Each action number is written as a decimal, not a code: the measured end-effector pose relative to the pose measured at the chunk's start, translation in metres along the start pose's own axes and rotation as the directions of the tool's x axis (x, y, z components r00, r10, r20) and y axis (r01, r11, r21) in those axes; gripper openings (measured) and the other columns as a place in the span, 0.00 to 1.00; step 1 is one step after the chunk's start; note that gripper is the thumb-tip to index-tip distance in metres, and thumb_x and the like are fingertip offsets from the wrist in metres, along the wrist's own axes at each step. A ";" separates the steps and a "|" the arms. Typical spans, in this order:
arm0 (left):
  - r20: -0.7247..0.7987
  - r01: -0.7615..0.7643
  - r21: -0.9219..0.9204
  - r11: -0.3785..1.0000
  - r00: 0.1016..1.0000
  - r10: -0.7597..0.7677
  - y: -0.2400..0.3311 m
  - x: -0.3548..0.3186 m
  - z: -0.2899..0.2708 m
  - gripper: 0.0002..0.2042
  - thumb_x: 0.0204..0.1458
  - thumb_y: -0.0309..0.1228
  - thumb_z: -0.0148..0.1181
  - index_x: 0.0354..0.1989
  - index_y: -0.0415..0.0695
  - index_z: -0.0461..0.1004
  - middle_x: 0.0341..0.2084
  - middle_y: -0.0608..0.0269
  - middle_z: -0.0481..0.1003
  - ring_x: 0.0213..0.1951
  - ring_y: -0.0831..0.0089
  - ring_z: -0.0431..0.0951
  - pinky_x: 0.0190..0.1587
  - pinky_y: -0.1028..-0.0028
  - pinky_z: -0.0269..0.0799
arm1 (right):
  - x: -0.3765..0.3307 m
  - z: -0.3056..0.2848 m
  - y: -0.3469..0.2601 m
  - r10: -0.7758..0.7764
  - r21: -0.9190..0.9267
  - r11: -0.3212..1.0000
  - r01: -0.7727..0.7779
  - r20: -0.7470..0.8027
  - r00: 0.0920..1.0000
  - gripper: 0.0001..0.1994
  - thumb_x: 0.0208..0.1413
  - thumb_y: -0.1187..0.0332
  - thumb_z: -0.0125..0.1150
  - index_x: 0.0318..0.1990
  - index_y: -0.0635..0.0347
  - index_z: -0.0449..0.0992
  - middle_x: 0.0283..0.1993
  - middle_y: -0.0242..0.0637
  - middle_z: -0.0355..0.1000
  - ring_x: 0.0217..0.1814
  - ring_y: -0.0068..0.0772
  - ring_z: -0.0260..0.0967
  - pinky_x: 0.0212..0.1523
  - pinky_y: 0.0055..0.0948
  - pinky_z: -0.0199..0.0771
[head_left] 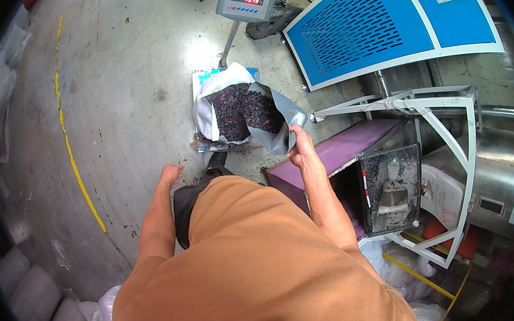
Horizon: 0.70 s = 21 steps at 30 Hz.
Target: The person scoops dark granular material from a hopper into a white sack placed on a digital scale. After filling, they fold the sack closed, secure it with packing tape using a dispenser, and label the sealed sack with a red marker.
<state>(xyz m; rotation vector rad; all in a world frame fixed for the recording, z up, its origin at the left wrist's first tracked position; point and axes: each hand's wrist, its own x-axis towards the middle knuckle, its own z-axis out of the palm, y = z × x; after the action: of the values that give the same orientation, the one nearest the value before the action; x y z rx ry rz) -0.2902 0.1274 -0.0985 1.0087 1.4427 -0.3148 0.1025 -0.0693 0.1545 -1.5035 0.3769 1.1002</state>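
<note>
My right hand [300, 144] grips the near rim of a grey open-topped container [289, 112], which is tilted over a white sack [206, 119]. Dark granules with pinkish-red specks [228, 111] fill the open mouth of the sack. More of the same granules lie inside the grey container, and its lip overlaps the sack's right side. Under the sack is a floor scale platform [204, 145], mostly hidden. Its grey display [245, 4] shows lit red digits on a post behind. My left hand [173, 173] hangs free at the near left of the sack, fingers loosely bent, holding nothing.
Right of my arm stands a purple box-like machine [353, 143] with a dark hinged door [393, 188]. A white metal frame [468, 160] and a blue slotted panel [349, 27] are beyond it. A yellow line [66, 131] runs along the floor at left; stacked sacks [33, 296] lie lower left.
</note>
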 end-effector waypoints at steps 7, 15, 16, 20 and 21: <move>-0.019 -0.014 0.016 1.000 1.000 0.014 -0.002 -0.002 -0.002 0.22 0.57 0.43 0.66 0.52 0.38 0.78 0.44 0.58 0.80 0.38 0.65 0.78 0.36 0.61 0.72 | -0.002 0.004 0.000 -0.013 -0.038 0.999 0.012 -0.026 1.000 0.28 0.60 0.58 0.60 0.63 0.64 0.66 0.55 0.44 0.73 0.51 0.43 0.77 0.45 0.52 0.83; -0.026 -0.004 0.026 1.000 1.000 0.005 -0.004 -0.002 -0.001 0.23 0.57 0.43 0.66 0.53 0.38 0.78 0.44 0.58 0.80 0.40 0.64 0.78 0.38 0.61 0.73 | -0.002 0.004 0.001 -0.025 -0.059 0.998 0.024 -0.013 1.000 0.28 0.59 0.58 0.61 0.63 0.65 0.66 0.55 0.46 0.73 0.50 0.45 0.77 0.44 0.52 0.83; -0.025 -0.005 0.025 1.000 1.000 0.006 -0.006 0.000 -0.002 0.23 0.57 0.43 0.66 0.53 0.38 0.78 0.45 0.57 0.80 0.40 0.63 0.79 0.38 0.61 0.73 | -0.003 0.006 0.000 -0.024 -0.082 0.996 0.023 -0.021 0.999 0.28 0.59 0.58 0.60 0.63 0.65 0.66 0.55 0.46 0.73 0.50 0.45 0.78 0.43 0.52 0.84; -0.022 -0.006 0.022 1.000 1.000 0.006 -0.012 0.007 -0.004 0.23 0.56 0.43 0.67 0.53 0.37 0.78 0.45 0.56 0.80 0.39 0.63 0.79 0.37 0.61 0.72 | -0.002 0.008 0.000 -0.051 -0.131 0.990 0.046 -0.037 0.998 0.27 0.59 0.58 0.60 0.61 0.66 0.68 0.53 0.47 0.74 0.48 0.45 0.78 0.40 0.51 0.85; -0.021 -0.007 0.021 1.000 1.000 0.007 -0.011 0.007 -0.004 0.23 0.56 0.43 0.67 0.52 0.37 0.78 0.45 0.56 0.80 0.39 0.62 0.79 0.37 0.61 0.72 | -0.001 0.007 0.000 -0.066 -0.134 0.989 0.061 -0.037 0.997 0.27 0.59 0.58 0.60 0.61 0.66 0.68 0.53 0.47 0.74 0.48 0.45 0.79 0.40 0.51 0.85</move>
<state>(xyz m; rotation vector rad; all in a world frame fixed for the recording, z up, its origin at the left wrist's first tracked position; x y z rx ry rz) -0.2993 0.1269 -0.1084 1.0370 1.4570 -0.3157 0.0991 -0.0633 0.1564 -1.6461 0.2868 1.0625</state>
